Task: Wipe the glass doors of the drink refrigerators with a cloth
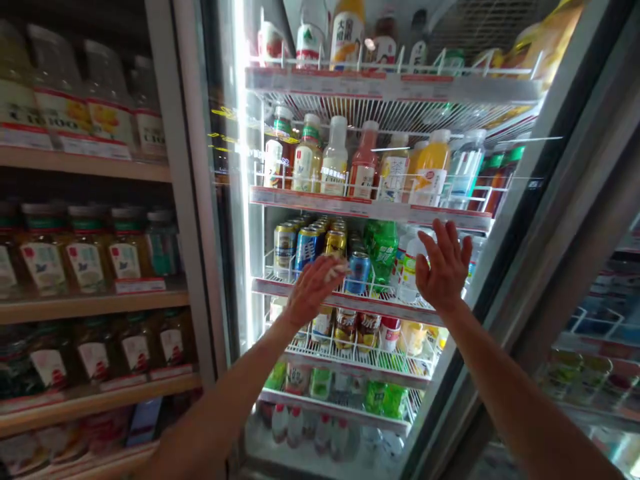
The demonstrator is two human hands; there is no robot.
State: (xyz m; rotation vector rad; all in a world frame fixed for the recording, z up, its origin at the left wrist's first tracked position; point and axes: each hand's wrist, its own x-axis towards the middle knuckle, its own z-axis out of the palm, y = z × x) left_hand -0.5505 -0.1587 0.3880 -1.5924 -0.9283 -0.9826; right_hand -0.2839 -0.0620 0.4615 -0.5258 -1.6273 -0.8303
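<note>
While spreading empty right fingers [441,235] and loosely extending left fingers [320,270] before a blue can [358,275], reaches both arms [500,379] forward.

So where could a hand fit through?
Open air lies between the left hand and right hand, before the light-blue can and green bottle; how deep, I can't tell. Cans crowd behind the left hand; bottles pack the shelf above.

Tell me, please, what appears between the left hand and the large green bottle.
In the head view, a light-blue can appears between the left hand and the large green bottle.
</note>
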